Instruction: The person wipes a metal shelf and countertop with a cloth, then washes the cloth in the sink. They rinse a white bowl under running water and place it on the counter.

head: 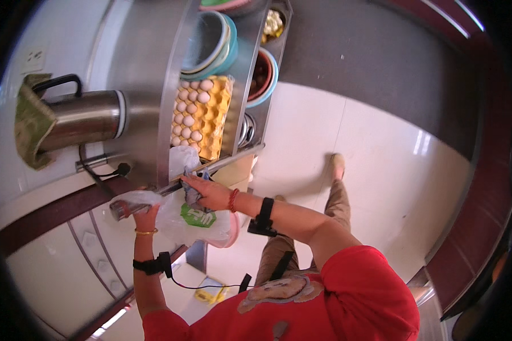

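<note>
My right hand (211,194) presses a crumpled grey cloth (192,194) against the front edge of a stainless steel shelf rack (175,89). To its left, my left hand (146,215) grips a clear plastic bag (138,197) by the rack's metal corner post (118,211); its fingers are partly hidden by the plastic. Below both hands, a whitish plastic bag with a green printed patch (198,215) hangs beside a pink-rimmed bin (234,230). Just beyond the cloth, a white plastic bag (183,157) lies by a yellow egg tray (215,115) partly filled with eggs.
A steel kettle (85,115) with a green cloth (34,123) stands on the rack's top, its cord and plug (123,169) nearby. Stacked blue basins (230,47) and a red bowl in a blue basin (274,79) sit on the shelves. Pale floor tiles (367,128) lie to the right.
</note>
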Action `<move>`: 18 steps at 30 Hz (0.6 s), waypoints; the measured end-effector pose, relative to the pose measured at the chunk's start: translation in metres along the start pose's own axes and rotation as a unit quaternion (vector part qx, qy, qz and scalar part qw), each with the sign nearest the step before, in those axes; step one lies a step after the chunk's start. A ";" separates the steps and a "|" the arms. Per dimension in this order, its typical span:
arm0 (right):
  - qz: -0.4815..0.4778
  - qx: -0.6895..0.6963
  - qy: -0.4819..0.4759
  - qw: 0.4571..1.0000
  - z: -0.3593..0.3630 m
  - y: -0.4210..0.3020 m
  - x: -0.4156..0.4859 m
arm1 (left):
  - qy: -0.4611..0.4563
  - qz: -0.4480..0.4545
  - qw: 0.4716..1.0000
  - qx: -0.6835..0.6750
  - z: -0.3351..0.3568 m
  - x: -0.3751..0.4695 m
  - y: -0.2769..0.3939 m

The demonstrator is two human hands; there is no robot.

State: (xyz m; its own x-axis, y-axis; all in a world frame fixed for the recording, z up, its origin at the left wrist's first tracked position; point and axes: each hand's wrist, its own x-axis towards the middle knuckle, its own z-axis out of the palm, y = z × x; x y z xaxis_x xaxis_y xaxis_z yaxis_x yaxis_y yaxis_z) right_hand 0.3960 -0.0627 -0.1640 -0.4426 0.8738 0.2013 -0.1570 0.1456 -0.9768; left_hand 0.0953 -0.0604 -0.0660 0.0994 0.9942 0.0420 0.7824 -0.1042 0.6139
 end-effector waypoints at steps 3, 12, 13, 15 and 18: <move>0.083 0.072 -0.040 0.993 -0.056 -0.014 -0.016 | -0.007 -0.059 0.994 -0.094 0.026 0.002 0.041; 0.272 0.456 0.278 0.800 -0.308 -0.047 -0.122 | 0.065 -0.197 0.897 0.390 0.071 -0.049 0.110; 0.325 0.474 0.328 0.750 -0.321 -0.045 -0.131 | -0.029 -0.270 0.868 0.415 0.063 -0.055 0.115; 0.409 0.494 0.300 0.706 -0.340 -0.043 -0.137 | -0.181 -0.368 0.836 0.365 0.058 -0.059 0.124; 0.410 0.483 0.338 0.696 -0.342 -0.054 -0.114 | -0.301 -0.440 0.836 0.132 0.062 -0.049 0.140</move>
State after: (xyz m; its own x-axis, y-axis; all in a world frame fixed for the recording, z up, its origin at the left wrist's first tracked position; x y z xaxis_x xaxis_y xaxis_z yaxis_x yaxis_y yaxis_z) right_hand 0.7570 -0.0110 -0.1590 -0.2679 0.5451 -0.7944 -0.7605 -0.6259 -0.1730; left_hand 0.2380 -0.1256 -0.0315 -0.3568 0.5035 -0.7868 0.8154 0.5789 0.0006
